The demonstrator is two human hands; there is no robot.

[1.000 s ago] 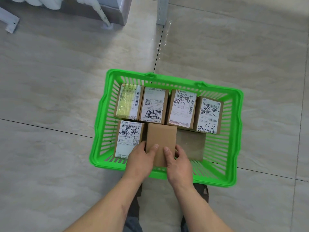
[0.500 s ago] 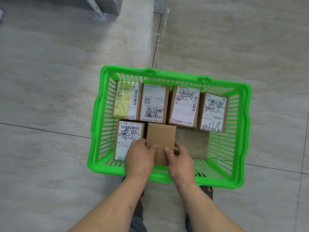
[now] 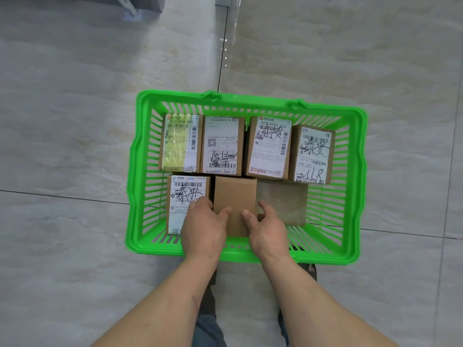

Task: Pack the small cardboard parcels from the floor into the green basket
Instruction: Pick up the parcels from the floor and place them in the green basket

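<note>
The green basket [image 3: 250,102] stands on the tiled floor. Its back row holds several labelled cardboard parcels, from the yellow-taped one [image 3: 180,142] on the left to one [image 3: 312,154] on the right. In the front row a labelled parcel [image 3: 184,194] lies at the left. A plain brown parcel [image 3: 235,194] sits beside it in the middle. My left hand [image 3: 203,229] and my right hand [image 3: 268,229] grip this plain parcel by its near end, thumbs on top and fingers down its sides. The basket's front right corner [image 3: 283,204] shows bare bottom.
A grey furniture base [image 3: 147,3] and a metal post foot [image 3: 223,1] stand at the far edge of the floor. My legs are just behind the basket's near rim. No loose parcels are visible on the floor around the basket.
The view has moved closer over the basket. Both hands stay on the plain brown parcel, which sits slightly lower in the front row.
</note>
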